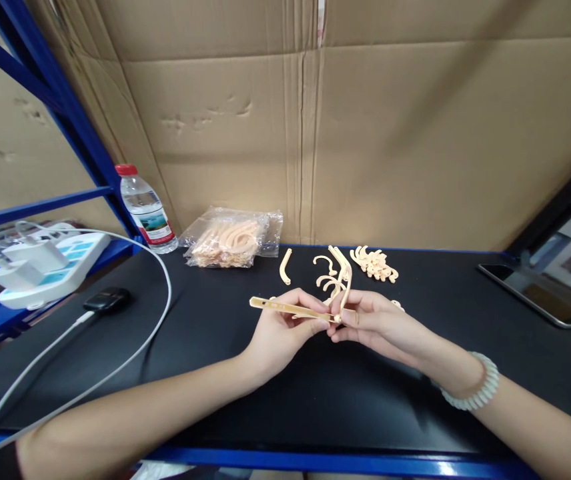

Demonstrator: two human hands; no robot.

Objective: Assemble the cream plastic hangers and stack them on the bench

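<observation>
My left hand (276, 340) is closed on a long, flat beige plastic strip (276, 306) with slots in it, which points out to the left. Thumb and fingers of my right hand (383, 325) pinch a slim curved beige plastic piece (347, 287) at its lower end. The two parts meet between my fingertips; whether they are joined I cannot tell. Just behind my hands lie loose hook-shaped beige pieces (324, 260), partly hidden by the fingers. One bent beige arm (285, 268) lies apart to their left, and a pile of small beige hooks (373, 264) is to the right.
A clear plastic bag (235, 243) of beige parts lies at the back, beside a water bottle (149, 215). At left are a white power strip (83, 257), a black adapter (107, 300) and a looping white cable (168, 293). A dark flat device (530, 297) lies right.
</observation>
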